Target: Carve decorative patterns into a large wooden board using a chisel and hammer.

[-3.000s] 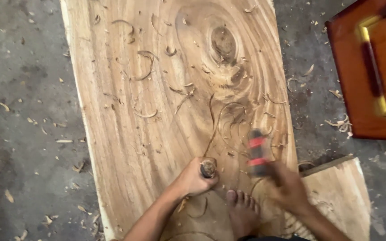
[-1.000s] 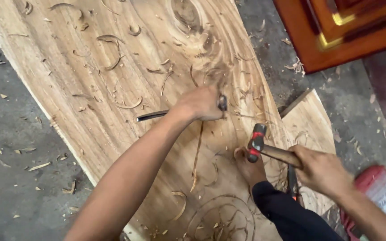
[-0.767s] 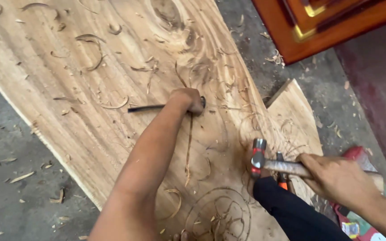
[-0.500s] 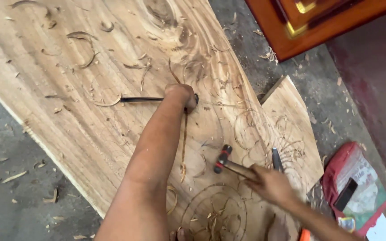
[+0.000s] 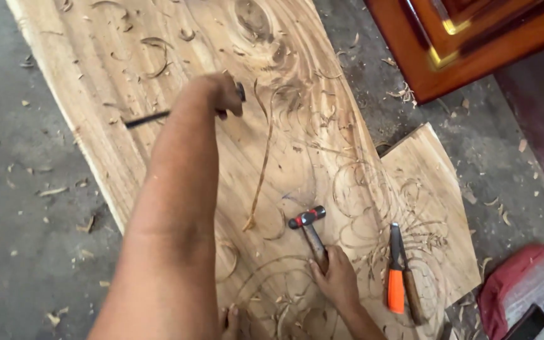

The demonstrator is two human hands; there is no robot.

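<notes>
Left hand [image 5: 221,94] gripping a dark chisel [image 5: 149,117], lying across the upper part of a pale carved wood slab [image 5: 297,157]. Right hand [image 5: 335,280] gripping a hammer [image 5: 310,230] by its handle, lower on the slab, near an orange-handled tool [image 5: 396,277].

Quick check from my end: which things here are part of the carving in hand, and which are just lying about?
In hand:
left hand grips chisel
right hand grips hammer
wood slab

Lying about:
orange-handled tool
red bag
red-brown frame
</notes>
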